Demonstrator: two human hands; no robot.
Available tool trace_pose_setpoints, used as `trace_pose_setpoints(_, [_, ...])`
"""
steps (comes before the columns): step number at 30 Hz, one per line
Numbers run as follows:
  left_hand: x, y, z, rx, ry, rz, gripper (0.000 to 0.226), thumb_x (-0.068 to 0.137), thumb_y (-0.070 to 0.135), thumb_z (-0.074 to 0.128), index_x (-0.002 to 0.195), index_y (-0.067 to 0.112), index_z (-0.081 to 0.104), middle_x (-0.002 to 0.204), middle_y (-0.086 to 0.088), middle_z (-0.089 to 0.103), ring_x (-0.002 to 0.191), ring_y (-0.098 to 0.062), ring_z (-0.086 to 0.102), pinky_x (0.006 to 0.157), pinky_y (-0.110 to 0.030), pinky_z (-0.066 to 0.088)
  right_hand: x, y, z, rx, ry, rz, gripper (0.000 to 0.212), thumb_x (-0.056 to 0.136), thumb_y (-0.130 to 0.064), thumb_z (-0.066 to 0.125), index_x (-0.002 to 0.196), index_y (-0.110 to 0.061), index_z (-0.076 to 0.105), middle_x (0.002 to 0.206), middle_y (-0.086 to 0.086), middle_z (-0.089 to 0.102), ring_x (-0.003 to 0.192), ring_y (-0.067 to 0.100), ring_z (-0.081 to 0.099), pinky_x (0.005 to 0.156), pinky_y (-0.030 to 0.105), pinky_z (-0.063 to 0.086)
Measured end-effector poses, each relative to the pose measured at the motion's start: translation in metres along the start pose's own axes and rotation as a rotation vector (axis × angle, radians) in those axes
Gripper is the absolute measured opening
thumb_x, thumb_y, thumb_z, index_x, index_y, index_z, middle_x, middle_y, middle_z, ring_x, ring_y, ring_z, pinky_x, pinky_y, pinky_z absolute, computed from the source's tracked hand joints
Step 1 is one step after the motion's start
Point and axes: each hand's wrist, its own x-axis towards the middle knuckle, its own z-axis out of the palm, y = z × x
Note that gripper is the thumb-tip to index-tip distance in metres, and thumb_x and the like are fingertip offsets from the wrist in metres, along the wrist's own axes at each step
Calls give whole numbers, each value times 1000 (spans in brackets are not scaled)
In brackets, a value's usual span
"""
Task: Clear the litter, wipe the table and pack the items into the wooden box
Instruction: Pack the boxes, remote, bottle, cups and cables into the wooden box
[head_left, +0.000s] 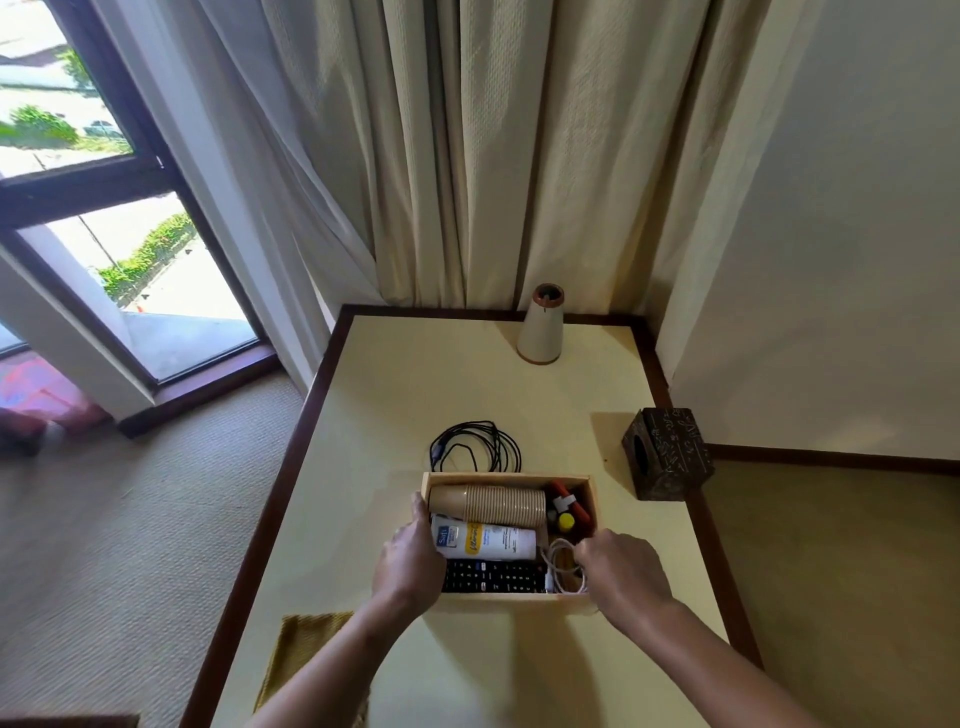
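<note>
The wooden box (506, 476) sits mid-table on the cream table (415, 395). Inside lie a stack of brown paper cups (488, 503), a white lotion tube (485, 540), a black remote (493, 576), a coiled white cable (563, 564) and small red and yellow items (567, 512). My left hand (410, 561) grips the box's left wall. My right hand (621, 571) holds the box's right near corner, fingers by the white cable. A coiled black cable (475, 446) lies on the table just behind the box.
A cone-shaped vase (540, 325) stands at the table's back edge. A dark patterned tissue box (667, 454) sits at the right edge. A yellow-brown cloth (304, 644) hangs over the near left edge. Curtains hang behind the table; a window is on the left.
</note>
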Motion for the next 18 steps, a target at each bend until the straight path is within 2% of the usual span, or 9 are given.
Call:
trace_pose_setpoints(5, [0,9,-8,90,32,-41,68,100,26,39,159,27,6,117,-10,68,99,-31,67,81,-42,54,3,-4,12,40,-40,29,21,91,-4,57,95,-18,72,91,3,71,79,23,69,63,33,48])
trace_pose_setpoints(8, [4,9,-13,47,77,-22,50,103,43,29,150,27,22,116,-10,69,94,-32,68,85,-48,56,9,-4,9,39,7,39,21,89,-6,59,87,-22,72,83,0,71,68,23,62,58,31,43])
trace_pose_setpoints(11, [13,16,-19,44,96,-3,56,104,56,20,151,26,25,129,-11,66,106,-34,67,91,-48,53,12,-5,9,83,-19,8,19,91,-10,59,91,-23,73,86,-1,71,76,21,66,62,32,48])
trace_pose_setpoints(14, [21,28,-25,26,74,-8,60,106,56,18,155,22,24,138,-13,60,116,-35,63,96,-47,49,19,-3,-7,186,-11,-11,14,94,-23,59,95,-24,72,89,-1,70,79,21,67,65,33,51])
trace_pose_setpoints(18, [37,34,-29,-55,67,-27,51,104,61,16,136,26,36,123,-12,66,104,-32,65,92,-50,53,39,-4,-40,352,112,-3,18,97,-30,52,97,-27,70,91,-2,68,78,18,65,68,33,55])
